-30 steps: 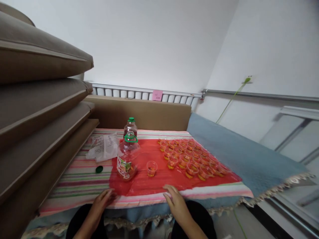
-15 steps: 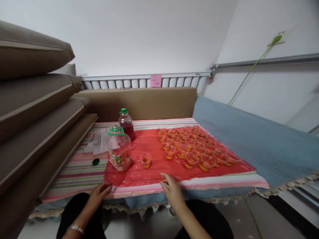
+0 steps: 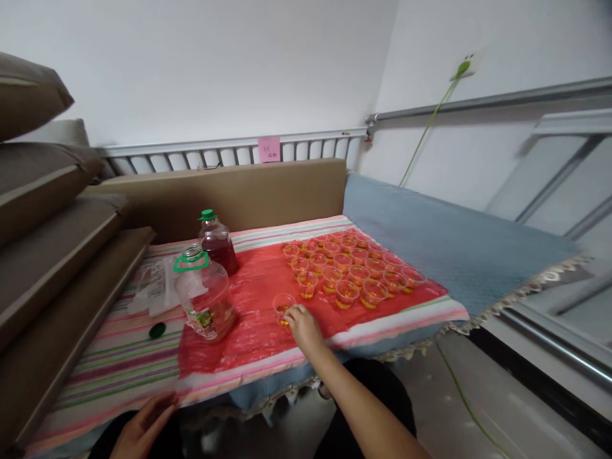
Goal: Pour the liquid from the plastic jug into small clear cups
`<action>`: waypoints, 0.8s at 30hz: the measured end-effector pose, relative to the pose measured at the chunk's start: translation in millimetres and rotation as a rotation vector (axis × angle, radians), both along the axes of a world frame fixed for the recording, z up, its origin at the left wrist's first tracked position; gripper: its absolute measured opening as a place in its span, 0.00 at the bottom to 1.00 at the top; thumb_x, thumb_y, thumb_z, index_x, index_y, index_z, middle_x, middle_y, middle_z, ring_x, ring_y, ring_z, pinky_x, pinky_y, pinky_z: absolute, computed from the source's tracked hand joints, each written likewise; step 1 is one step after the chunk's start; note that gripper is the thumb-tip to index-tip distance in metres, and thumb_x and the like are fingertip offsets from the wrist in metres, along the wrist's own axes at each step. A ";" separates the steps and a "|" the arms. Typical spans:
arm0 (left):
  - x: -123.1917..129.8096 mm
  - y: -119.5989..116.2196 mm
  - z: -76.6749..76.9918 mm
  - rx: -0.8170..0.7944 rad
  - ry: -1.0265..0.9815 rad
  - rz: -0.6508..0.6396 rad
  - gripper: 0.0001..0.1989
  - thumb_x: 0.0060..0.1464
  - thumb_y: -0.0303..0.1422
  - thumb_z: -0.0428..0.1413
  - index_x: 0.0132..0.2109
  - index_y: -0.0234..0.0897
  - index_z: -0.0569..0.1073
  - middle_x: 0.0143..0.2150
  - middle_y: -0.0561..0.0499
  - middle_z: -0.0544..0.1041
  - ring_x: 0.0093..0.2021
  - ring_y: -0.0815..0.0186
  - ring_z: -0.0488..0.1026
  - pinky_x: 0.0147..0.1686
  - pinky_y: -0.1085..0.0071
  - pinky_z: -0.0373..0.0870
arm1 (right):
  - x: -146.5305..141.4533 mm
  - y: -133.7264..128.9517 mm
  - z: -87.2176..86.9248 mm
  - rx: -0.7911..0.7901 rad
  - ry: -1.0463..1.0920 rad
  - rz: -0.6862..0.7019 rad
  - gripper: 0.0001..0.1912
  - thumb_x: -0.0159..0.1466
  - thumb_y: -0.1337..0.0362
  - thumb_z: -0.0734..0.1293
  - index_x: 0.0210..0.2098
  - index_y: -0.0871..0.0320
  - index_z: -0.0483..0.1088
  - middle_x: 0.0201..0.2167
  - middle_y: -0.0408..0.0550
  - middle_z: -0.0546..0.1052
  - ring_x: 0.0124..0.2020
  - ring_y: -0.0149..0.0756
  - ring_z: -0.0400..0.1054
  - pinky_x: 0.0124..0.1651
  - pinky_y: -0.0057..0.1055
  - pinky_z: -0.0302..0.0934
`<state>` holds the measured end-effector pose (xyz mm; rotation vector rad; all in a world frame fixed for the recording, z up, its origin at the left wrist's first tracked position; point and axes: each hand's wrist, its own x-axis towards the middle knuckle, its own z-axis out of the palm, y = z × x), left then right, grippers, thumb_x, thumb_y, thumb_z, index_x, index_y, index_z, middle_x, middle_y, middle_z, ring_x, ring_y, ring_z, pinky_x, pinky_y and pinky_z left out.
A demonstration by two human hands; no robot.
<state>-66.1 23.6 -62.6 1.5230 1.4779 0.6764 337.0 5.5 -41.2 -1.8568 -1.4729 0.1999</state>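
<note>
My right hand (image 3: 303,328) is closed on the right side of a clear plastic cup (image 3: 284,299) holding a little yellow-orange liquid. That cup stands apart from rows of similar cups (image 3: 342,261) on a red plastic sheet (image 3: 253,290). Left of it is a large clear jug (image 3: 208,293) with a green handle and an uncapped neck. A second bottle (image 3: 218,245), green-capped and holding dark red liquid, sits behind. At the near left edge, my left hand (image 3: 146,424) holds nothing, its fingers stretched out by the cloth.
A green cap (image 3: 157,330) and a crumpled clear plastic bag (image 3: 155,284) lie on the striped cloth (image 3: 109,366). Stacked brown cushions (image 3: 52,242) rise at the left. A long cushion (image 3: 229,191) lines the back; blue fabric (image 3: 430,229) covers the right side.
My right hand has reached forward and left and taken hold of the lone cup, which now sits nearer the rows. My left hand has drawn back lower. The view has turned right.
</note>
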 end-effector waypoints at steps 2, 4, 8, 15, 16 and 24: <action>2.9 2.3 1.3 -0.009 -0.029 0.011 0.30 0.33 0.60 0.62 0.38 0.44 0.81 0.46 0.47 0.81 0.54 0.45 0.73 0.63 0.51 0.58 | 22.2 -13.5 1.8 0.004 -0.018 -0.063 0.08 0.63 0.70 0.63 0.32 0.56 0.74 0.36 0.50 0.75 0.37 0.37 0.71 0.43 0.31 0.63; 5.0 4.5 1.6 -0.025 -0.063 0.013 0.30 0.31 0.60 0.63 0.38 0.45 0.82 0.46 0.47 0.81 0.54 0.45 0.73 0.63 0.51 0.59 | 43.9 -25.0 4.1 0.003 -0.036 -0.127 0.08 0.63 0.69 0.62 0.32 0.56 0.74 0.35 0.49 0.75 0.36 0.37 0.70 0.43 0.32 0.63; 4.2 6.7 -1.0 -0.046 -0.118 0.015 0.31 0.28 0.60 0.63 0.37 0.45 0.82 0.45 0.48 0.82 0.55 0.45 0.72 0.63 0.52 0.58 | 71.7 -37.1 5.4 -0.002 -0.072 -0.212 0.08 0.62 0.69 0.62 0.30 0.56 0.74 0.33 0.49 0.75 0.36 0.38 0.70 0.44 0.33 0.63; -2.8 0.9 -1.9 -0.069 -0.220 0.049 0.31 0.30 0.60 0.63 0.39 0.44 0.81 0.47 0.49 0.81 0.56 0.47 0.72 0.62 0.53 0.61 | 70.0 -30.8 -5.0 -0.008 -0.103 -0.255 0.09 0.62 0.68 0.62 0.32 0.57 0.74 0.34 0.51 0.76 0.37 0.40 0.72 0.45 0.34 0.65; -3.2 0.4 -2.4 -0.069 -0.222 0.050 0.31 0.30 0.59 0.63 0.39 0.44 0.81 0.47 0.48 0.81 0.56 0.47 0.72 0.62 0.54 0.61 | 69.0 -29.6 -6.4 -0.012 -0.104 -0.264 0.09 0.62 0.68 0.62 0.32 0.57 0.74 0.35 0.51 0.76 0.38 0.40 0.72 0.45 0.34 0.65; -4.2 7.1 -10.1 -0.058 -0.232 0.019 0.32 0.31 0.60 0.63 0.40 0.43 0.80 0.49 0.48 0.80 0.56 0.47 0.72 0.60 0.55 0.64 | 70.4 -38.4 3.7 -0.054 -0.092 -0.323 0.18 0.59 0.71 0.64 0.48 0.60 0.72 0.45 0.58 0.77 0.47 0.45 0.73 0.48 0.36 0.65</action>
